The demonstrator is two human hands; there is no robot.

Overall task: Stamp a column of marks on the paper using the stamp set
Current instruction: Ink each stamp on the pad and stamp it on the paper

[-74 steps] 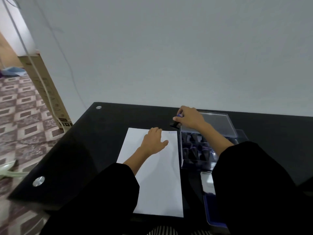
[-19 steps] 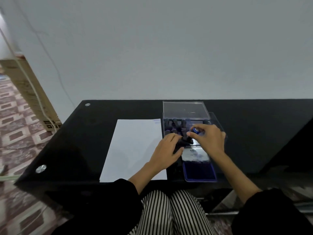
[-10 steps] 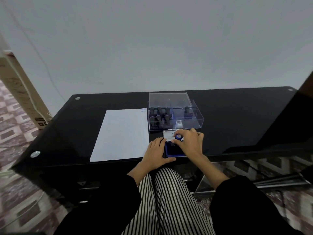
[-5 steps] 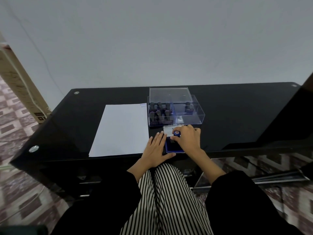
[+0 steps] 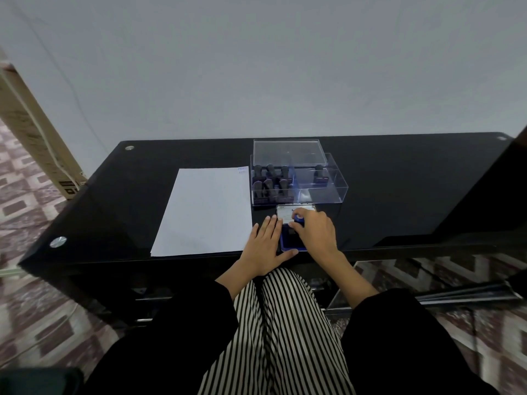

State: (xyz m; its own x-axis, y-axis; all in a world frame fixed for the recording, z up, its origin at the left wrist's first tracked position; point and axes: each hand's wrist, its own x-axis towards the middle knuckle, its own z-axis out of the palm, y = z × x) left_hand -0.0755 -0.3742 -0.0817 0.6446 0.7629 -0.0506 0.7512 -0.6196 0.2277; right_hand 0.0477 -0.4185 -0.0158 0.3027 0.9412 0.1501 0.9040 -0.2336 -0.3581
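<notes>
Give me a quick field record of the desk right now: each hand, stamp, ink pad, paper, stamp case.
right hand: grips a stamp, pressing it down on the ink pad
stamp: blue top shows above the fingers; its face is hidden
left hand: flat on the desk, beside the ink pad's left edge
ink pad: blue, open, at the desk's near edge
paper: left of the case, faint marks at its top right corner only
stamp case: clear, open, dark stamps standing in its left part

Paper (image 5: 205, 209) bare, open from left; clear stamp box (image 5: 299, 181) blocks its far right.
</notes>
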